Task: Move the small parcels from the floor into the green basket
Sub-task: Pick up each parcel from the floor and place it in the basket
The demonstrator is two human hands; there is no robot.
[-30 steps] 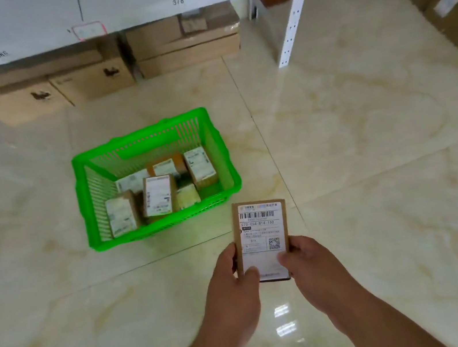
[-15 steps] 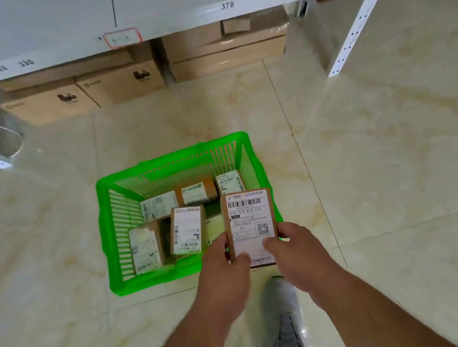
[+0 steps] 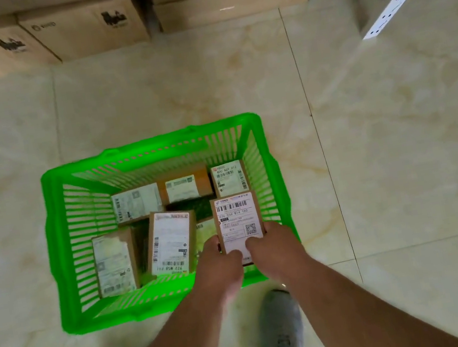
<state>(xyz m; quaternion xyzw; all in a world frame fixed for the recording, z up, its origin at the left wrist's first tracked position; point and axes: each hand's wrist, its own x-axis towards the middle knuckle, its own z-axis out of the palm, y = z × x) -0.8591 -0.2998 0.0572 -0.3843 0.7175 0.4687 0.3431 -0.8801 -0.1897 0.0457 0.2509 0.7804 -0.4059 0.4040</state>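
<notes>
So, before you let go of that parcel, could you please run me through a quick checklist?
1. Grip: both hands, left and right, hold the parcel by its near end: ok.
2. Parcel is over the green basket, inside its right wall: ok.
3. Free spot below: the area under the parcel is hidden by it: cannot tell.
4. Neighbours: the tilted parcel to the left stands apart from the held one: ok.
5. Basket sits flat on the floor: ok.
6. Parcels left on the floor: none in view, but the view is limited: cannot tell.
</notes>
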